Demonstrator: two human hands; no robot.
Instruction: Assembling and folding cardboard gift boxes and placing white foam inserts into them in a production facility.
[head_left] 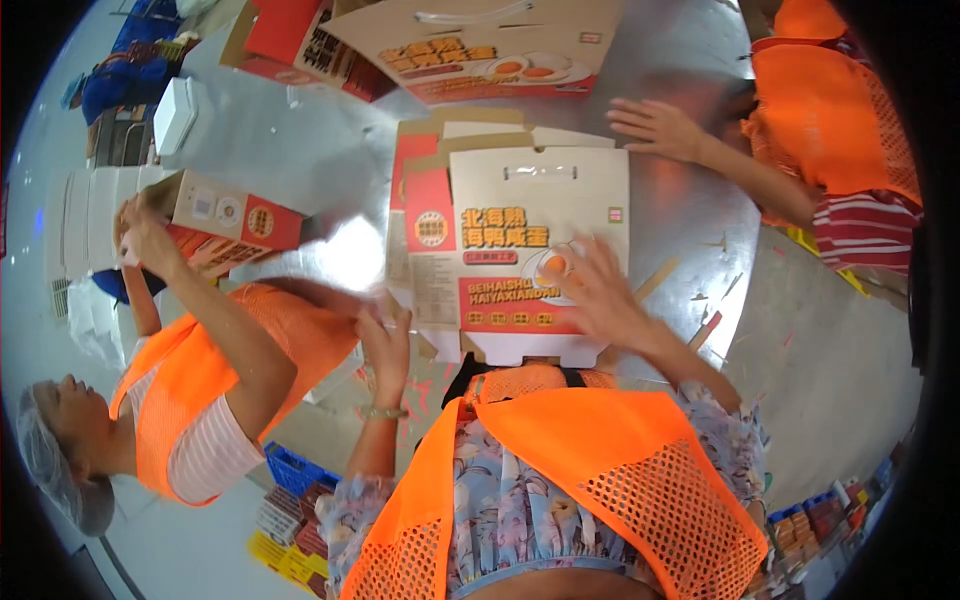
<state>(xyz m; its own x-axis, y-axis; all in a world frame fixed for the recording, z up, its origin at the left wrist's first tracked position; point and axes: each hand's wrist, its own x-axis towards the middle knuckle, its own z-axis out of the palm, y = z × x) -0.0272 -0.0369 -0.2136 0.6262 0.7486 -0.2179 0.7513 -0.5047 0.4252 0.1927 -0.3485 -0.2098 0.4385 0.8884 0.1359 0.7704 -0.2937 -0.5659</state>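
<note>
Carton (518, 240): one, frame centre, face up, handle (540, 173) toward top (outline squarish; long axis uncertain). Right hand (597, 298): over its lower right, fingers spread wide. Left hand (387, 345): near its lower left edge, grip cannot be told.

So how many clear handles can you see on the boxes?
2. One handle is on the box right in front of the person; another handle is on the upper box. More may be hidden, maybe on the co-worker's box at left.
</note>
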